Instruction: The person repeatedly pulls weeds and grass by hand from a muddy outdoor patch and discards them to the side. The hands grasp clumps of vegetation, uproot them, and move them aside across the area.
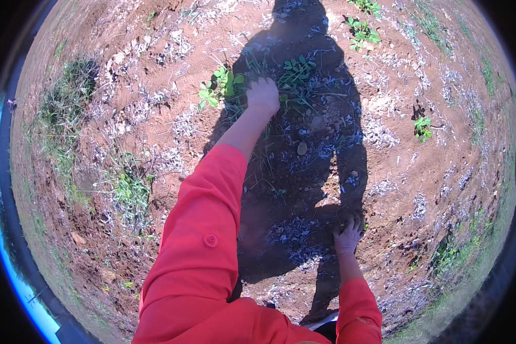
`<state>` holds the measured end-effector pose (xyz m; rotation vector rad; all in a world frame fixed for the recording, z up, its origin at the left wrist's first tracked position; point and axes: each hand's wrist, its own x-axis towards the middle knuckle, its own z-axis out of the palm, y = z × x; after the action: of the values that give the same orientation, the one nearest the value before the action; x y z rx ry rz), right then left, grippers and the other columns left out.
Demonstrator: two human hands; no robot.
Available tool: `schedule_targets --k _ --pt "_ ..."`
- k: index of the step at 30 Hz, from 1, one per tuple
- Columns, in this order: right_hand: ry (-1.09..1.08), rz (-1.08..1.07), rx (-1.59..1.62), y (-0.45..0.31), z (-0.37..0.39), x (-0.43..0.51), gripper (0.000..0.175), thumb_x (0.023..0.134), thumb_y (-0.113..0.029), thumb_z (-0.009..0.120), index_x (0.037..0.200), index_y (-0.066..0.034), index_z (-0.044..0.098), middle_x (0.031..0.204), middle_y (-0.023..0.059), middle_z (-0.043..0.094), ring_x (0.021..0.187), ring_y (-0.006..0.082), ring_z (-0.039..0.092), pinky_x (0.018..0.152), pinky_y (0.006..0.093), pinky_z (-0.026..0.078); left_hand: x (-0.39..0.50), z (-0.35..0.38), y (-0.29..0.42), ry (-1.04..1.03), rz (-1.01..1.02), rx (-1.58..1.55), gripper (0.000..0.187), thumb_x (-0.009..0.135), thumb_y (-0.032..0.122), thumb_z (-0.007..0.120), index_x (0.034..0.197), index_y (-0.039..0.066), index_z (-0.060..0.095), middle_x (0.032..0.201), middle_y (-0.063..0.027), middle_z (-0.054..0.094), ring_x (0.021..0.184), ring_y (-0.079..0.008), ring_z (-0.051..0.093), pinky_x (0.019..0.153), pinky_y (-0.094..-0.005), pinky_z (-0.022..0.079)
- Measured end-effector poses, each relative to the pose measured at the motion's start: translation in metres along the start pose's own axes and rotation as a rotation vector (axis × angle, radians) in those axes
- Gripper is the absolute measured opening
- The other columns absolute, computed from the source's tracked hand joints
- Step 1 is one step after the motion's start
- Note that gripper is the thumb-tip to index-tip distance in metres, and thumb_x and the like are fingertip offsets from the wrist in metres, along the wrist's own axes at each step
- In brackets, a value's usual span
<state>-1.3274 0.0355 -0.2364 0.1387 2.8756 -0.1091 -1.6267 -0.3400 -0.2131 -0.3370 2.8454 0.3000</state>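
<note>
My left hand (263, 95) reaches far forward, back upward, over green grass in my shadow; its fingertips are partly lost among the blades, so its grip cannot be told. A broad-leaved green plant (220, 87) grows just left of it in sunlight, and another leafy plant (299, 70) stands to its right in shade. My right hand (349, 234) is lower and to the right, low over dark soil at the shadow's edge, fingers pointing forward. Whether it holds anything cannot be told.
Reddish soil with dry leaf litter surrounds both hands. Grass clumps (131, 193) and a thicker tuft (71, 86) grow on the left. Small leafy plants (363, 34) stand at the top right, with another seedling (422, 128) on the right. A pale stone (302, 148) lies in the shadow.
</note>
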Motion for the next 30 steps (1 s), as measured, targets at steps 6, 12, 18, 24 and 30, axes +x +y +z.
schedule_targets --k 6,12,18,24,30 --pt "0.083 -0.07 0.003 0.019 0.031 -0.009 0.065 0.076 -0.042 0.058 0.128 -0.0107 0.038 0.132 0.016 0.037 0.123 0.0394 0.032 0.093 0.0556 0.032 -0.04 0.001 0.006 -0.16 0.124 -0.209 0.023 0.073 0.02 0.054 0.092 0.008 0.061 0.089 -0.0148 0.065 0.087 -0.0307 0.062 0.075 -0.0406 0.049" --pt "-0.013 0.014 -0.131 0.018 0.031 -0.005 0.069 0.077 -0.048 0.055 0.132 -0.0131 0.033 0.134 0.0145 0.036 0.125 0.0376 0.03 0.094 0.0557 0.031 -0.235 -0.016 -0.14 -0.256 -0.046 -0.227 0.039 0.065 0.019 0.063 0.102 0.01 0.057 0.107 -0.0123 0.055 0.096 -0.0303 0.056 0.078 -0.042 0.047" --pt "0.019 0.009 -0.207 0.016 0.03 -0.003 0.059 0.083 -0.041 0.05 0.132 -0.0124 0.033 0.134 0.0145 0.036 0.125 0.0367 0.031 0.094 0.056 0.032 -0.297 -0.008 -0.361 -0.189 -0.3 -0.018 0.044 0.069 0.027 0.07 0.106 0.01 0.055 0.137 -0.0144 0.033 0.123 -0.0383 0.033 0.101 -0.0519 0.026" --pt "0.008 -0.067 -0.215 0.008 0.019 0.0 0.061 0.083 -0.038 0.05 0.132 -0.0075 0.031 0.132 0.0189 0.036 0.123 0.0374 0.035 0.096 0.0507 0.035 -0.27 -0.024 -0.425 -0.15 -0.676 -0.165 0.099 0.068 0.027 0.069 0.142 0.017 0.005 0.138 -0.0175 0.029 0.124 -0.0352 0.034 0.098 -0.0407 0.038" --pt "-0.124 0.031 -0.25 -0.01 0.005 0.0 0.06 0.082 -0.032 0.047 0.133 -0.005 0.029 0.131 0.0225 0.036 0.119 0.0399 0.039 0.092 0.0493 0.04 -0.252 -0.007 -0.413 -0.044 -0.861 0.018 0.083 0.071 0.026 0.069 0.136 0.006 0.021 0.134 -0.0162 0.029 0.116 -0.0379 0.039 0.093 -0.0407 0.042"
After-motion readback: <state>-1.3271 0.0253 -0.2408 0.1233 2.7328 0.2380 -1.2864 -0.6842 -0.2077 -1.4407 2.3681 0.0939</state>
